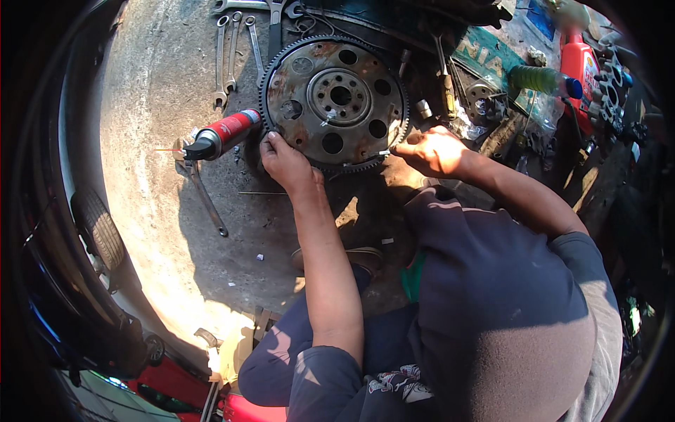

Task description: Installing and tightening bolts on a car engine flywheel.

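A round, rust-stained flywheel (pixel 358 125) with a toothed rim and several holes lies flat before me. My left hand (pixel 287 164) is closed on its lower left rim, thumb and fingers at the teeth. Close to the lower right rim, my right hand (pixel 434 152) is closed round a slim tool with a short pale tip (pixel 384 152); the fingers hide its handle, so its kind is unclear. That tip touches or nearly touches the flywheel's face. Next to my left hand, a red spray can (pixel 230 132) with a black nozzle and thin red straw leans against the flywheel's left side.
Several wrenches (pixel 220 63) lie at the upper left, and another wrench (pixel 205 200) lies below the spray can. Right of the flywheel are a yellow-handled tool (pixel 448 91), a socket (pixel 423 109), a green bottle (pixel 538 80) and a red jug (pixel 578 67). A dark car (pixel 70 281) stands far left.
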{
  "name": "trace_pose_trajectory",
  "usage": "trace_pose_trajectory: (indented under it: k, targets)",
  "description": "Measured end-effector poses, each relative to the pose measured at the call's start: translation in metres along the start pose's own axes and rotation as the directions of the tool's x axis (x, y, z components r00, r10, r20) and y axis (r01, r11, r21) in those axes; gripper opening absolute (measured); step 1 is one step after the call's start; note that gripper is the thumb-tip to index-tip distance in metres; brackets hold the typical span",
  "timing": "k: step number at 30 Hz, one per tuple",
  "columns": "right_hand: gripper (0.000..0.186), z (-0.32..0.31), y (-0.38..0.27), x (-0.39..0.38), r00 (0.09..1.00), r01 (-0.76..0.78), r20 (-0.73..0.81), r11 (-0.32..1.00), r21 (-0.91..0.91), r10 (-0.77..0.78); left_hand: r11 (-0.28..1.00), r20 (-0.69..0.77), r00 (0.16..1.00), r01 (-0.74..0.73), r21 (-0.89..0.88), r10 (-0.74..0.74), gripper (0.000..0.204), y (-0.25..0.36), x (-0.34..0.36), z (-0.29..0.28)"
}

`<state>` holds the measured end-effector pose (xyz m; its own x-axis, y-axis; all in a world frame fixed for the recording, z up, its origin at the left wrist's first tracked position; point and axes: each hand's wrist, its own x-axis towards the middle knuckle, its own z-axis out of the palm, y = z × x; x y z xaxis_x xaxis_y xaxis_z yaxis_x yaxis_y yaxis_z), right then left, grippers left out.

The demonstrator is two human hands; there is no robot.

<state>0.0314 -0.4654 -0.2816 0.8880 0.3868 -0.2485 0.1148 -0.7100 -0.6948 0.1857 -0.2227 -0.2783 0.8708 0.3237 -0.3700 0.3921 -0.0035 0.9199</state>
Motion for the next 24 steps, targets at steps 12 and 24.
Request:
trace_pose_trajectory:
  k: [12, 24]
  targets:
    - [0.04, 0.013, 0.011, 0.0, 0.997, 0.072, -0.025, 0.995, -0.072, -0.074, 0.998, 0.044, 0.998, 0.038, -0.053, -0.036, 0.03, 0.002, -0.003, 0.003]
    - [0.017, 0.021, -0.009, 0.002, 0.951, -0.035, -0.3, 0.989, 0.144, 0.077, 0.999, 0.025, 1.0, 0.016, -0.045, -0.015, 0.03, -0.005, -0.002, -0.001]
